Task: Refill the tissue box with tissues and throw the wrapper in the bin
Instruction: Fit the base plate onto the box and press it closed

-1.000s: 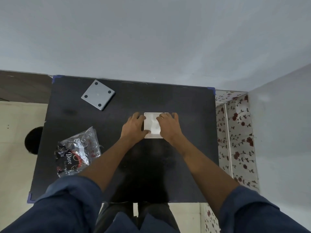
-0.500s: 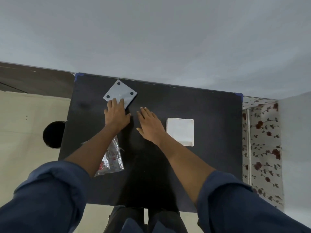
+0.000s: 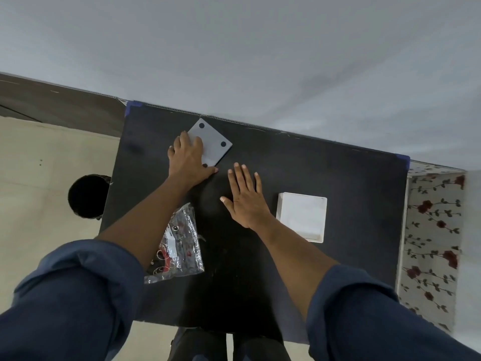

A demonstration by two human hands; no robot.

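Note:
A grey square lid (image 3: pixel 214 142) with black corner dots lies at the far left of the black table (image 3: pixel 325 165). My left hand (image 3: pixel 188 162) is laid over its left part, fingers over the far edge and thumb at its near corner. My right hand (image 3: pixel 246 200) is flat with fingers spread, empty, between the lid and the white tissue box (image 3: pixel 303 214). The box stands to the right and nothing touches it. A crumpled clear wrapper (image 3: pixel 181 243) with red and black print lies near the table's left front, partly under my left forearm.
A round black bin (image 3: pixel 87 196) stands on the pale floor just left of the table. A wall runs along the table's far edge. A flowered cloth (image 3: pixel 432 230) hangs at the right side.
Both hands left the white box and moved left. My left hand reached the grey lid and now covers part of it. The view has shifted, so the box appears further right.

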